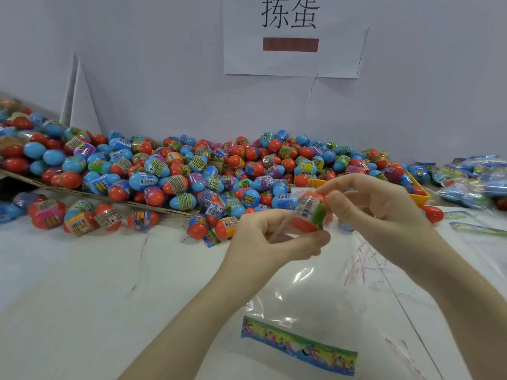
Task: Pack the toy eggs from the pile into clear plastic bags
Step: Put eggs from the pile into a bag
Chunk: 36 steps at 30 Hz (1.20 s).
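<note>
Both hands meet at centre frame: the left hand (270, 233) pinches the mouth of a clear plastic bag (310, 303) from below, while the right hand (375, 207) grips a red toy egg (310, 215) with a green label and feeds it in. It looks like the loading step, with the egg just at the opening. Behind them, the pile (192, 171) stretches across the middle of the frame. Next, I'd guess, the egg needs dropping down toward the bag's printed strip (299, 345) at the bottom.
</note>
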### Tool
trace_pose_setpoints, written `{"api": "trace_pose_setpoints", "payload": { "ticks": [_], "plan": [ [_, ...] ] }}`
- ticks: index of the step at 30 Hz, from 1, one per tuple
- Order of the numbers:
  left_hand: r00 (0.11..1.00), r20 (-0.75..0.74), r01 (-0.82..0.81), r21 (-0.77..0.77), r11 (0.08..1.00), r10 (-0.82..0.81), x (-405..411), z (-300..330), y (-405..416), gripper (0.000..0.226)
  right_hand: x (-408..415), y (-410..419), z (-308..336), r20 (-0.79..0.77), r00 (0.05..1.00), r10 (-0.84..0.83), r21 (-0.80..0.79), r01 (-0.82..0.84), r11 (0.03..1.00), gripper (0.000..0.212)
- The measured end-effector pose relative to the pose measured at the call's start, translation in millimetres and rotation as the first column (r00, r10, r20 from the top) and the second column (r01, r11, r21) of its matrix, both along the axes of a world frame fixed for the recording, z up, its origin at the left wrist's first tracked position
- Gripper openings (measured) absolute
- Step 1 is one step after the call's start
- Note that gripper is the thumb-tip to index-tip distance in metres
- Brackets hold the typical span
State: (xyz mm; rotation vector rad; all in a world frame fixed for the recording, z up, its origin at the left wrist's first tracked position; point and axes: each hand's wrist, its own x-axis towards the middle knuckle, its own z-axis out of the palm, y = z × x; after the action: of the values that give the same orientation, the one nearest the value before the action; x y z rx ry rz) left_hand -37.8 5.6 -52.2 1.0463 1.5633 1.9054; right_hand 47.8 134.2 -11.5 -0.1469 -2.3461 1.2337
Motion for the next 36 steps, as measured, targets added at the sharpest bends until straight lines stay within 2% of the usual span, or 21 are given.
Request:
{"api": "trace_pose_setpoints", "payload": {
  "ticks": [3,7,11,16,21,24,29,32,36],
  "plan": [
    [1.000,-0.028,0.011,-0.009,1.000,-0.011,-1,1,-2,0.015,6,3,6,0.103,0.994,0.038,-0.019,-0.036,0.999,0.038],
    [0.995,-0.100,-0.022,-0.029,0.999,0.019,-2,-1,-2,0.014,5,0,7,0.115,0.993,-0.012,-0.062,0.019,0.998,0.042],
    [0.995,-0.092,-0.045,0.008,0.999,0.045,1,-1,-1,0.022,5,1,9,0.118,0.989,-0.090,-0.192,0.111,0.975,0.039],
    [0.986,-0.145,-0.083,0.024,0.996,0.086,3,-4,1,0.023,2,2,9,0.184,0.963,-0.199,-0.224,0.238,0.945,0.036],
    [0.978,-0.168,-0.125,0.011,0.992,0.125,5,-6,3,0.020,3,1,8,0.232,0.937,-0.262,-0.187,0.307,0.933,0.025],
    [0.970,-0.200,-0.142,0.001,0.990,0.139,5,-7,3,0.021,3,-4,9,0.211,0.954,-0.212,-0.198,0.255,0.946,0.040],
    [0.962,-0.254,-0.118,-0.035,0.992,0.105,8,-5,3,0.028,3,-7,8,0.194,0.965,-0.176,-0.176,0.211,0.961,0.045],
    [0.980,-0.184,-0.084,-0.018,0.996,0.080,7,-5,3,0.032,2,-9,5,0.170,0.965,-0.198,-0.168,0.226,0.960,0.052],
    [0.981,-0.175,-0.086,-0.022,0.996,0.081,6,-7,4,0.027,-1,-10,2,0.126,0.954,-0.273,-0.037,0.279,0.959,0.055]
  ]
}}
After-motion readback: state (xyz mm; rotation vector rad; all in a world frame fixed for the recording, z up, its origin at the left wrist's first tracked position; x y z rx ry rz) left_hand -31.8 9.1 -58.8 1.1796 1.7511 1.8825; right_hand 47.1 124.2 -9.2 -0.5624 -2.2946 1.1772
